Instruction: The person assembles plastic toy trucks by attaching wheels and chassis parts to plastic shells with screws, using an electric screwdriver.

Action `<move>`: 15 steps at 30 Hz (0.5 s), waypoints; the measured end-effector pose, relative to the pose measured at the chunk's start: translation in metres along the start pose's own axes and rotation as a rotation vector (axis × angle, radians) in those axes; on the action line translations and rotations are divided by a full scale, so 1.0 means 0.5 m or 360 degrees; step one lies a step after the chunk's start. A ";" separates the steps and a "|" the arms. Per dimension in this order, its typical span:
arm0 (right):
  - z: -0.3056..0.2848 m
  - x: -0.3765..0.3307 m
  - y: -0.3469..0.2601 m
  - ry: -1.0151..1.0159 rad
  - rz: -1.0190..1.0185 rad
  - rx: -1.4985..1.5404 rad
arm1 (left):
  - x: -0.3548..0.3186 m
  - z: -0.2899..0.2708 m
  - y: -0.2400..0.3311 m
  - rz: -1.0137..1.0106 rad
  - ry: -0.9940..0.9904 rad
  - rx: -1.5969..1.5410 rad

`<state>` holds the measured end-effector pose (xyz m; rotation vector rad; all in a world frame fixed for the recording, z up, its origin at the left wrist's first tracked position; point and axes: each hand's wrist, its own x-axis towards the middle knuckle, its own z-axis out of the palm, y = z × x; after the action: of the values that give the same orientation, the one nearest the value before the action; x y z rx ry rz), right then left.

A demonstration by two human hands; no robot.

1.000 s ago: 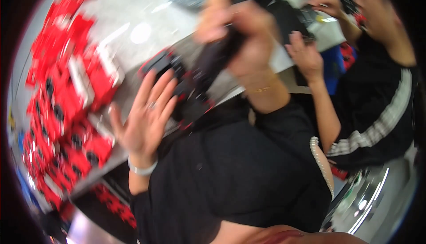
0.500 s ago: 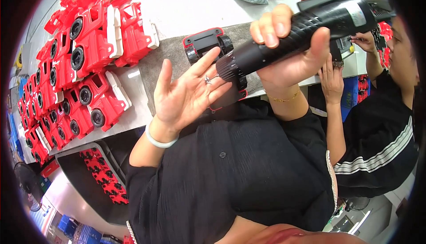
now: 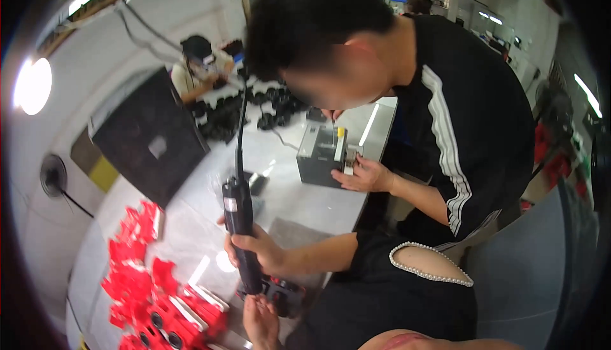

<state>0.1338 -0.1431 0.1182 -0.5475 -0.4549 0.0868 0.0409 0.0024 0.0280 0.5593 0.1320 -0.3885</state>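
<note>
A black electric screwdriver (image 3: 238, 213) stands nearly upright over the table, and my right hand (image 3: 264, 251) is wrapped round its barrel. At its lower end, my left hand (image 3: 261, 326) has its fingers drawn together by the tip. Whatever lies between those fingers is too small and blurred to make out. Just beside the tip, a black and red toy car base (image 3: 286, 296) with dark wheels rests on a grey mat (image 3: 296, 229), partly covered by my hands.
Red toy truck bodies (image 3: 137, 267) are heaped on the left of the white table (image 3: 191, 223). A co-worker (image 3: 471, 114) leans over a dark grey box-shaped device (image 3: 318, 162) at its right edge. Black parts (image 3: 277, 105) and a large dark panel (image 3: 149, 137) stand farther off.
The view has swung up and to the right. My left hand, earlier spread with small screws on it, has drawn its fingers together at the screwdriver's tip. The screwdriver now points downward.
</note>
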 end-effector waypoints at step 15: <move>0.030 -0.028 -0.017 0.0026 -0.0050 -0.0049 | -0.008 -0.014 -0.003 -0.0006 0.0122 0.0771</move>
<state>0.1143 -0.1460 0.1287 -0.5710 -0.4496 0.0452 0.0364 0.0062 0.0222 1.0522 0.1127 -0.4046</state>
